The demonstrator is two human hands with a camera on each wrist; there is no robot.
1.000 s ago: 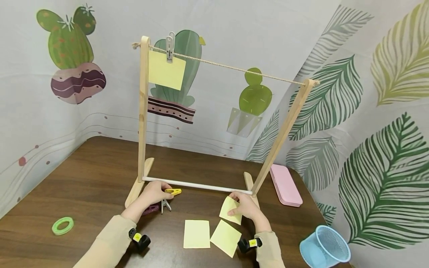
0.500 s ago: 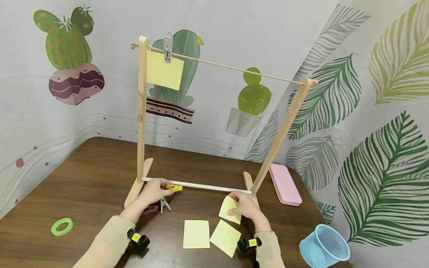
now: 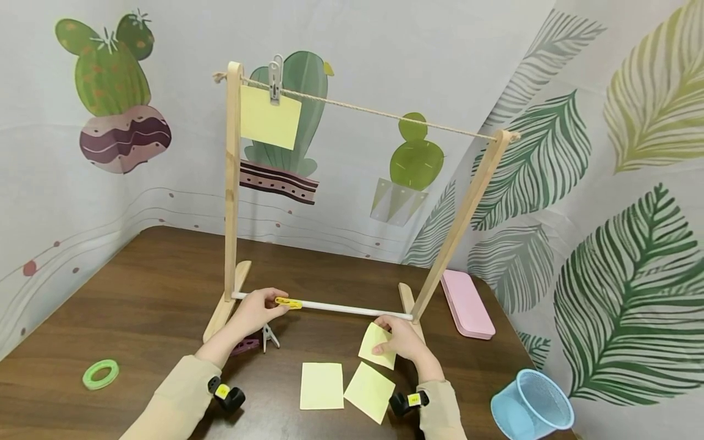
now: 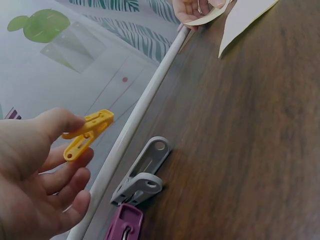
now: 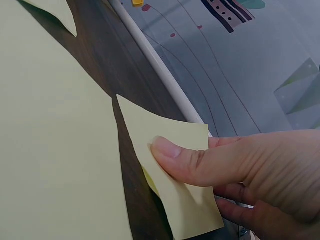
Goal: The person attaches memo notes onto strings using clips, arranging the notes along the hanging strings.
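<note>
My left hand (image 3: 260,310) pinches a yellow clothespin (image 4: 89,134) between thumb and fingers, near the white bottom bar (image 3: 341,308) of a wooden frame. Below that hand a grey clothespin (image 4: 145,172) and a purple clothespin (image 4: 125,220) lie on the table. My right hand (image 3: 404,337) grips a yellow sticky note (image 5: 170,165), its thumb on top and fingers behind. Two more notes lie in front: one sticky note (image 3: 321,386) squared to me, another sticky note (image 3: 370,391) turned at an angle. From the frame's rope (image 3: 374,111) hangs a yellow note (image 3: 269,119), held by a grey clothespin (image 3: 275,82).
The frame's left post (image 3: 231,183) and right post (image 3: 462,226) rise from the brown table (image 3: 137,293). A green tape ring (image 3: 101,374) lies at left. On the right are a pink case (image 3: 467,304) and a blue mesh cup (image 3: 530,406).
My left hand has lifted the yellow clothespin slightly and moved it a little right, up to the white bar in the head view. The right hand stays on its note.
</note>
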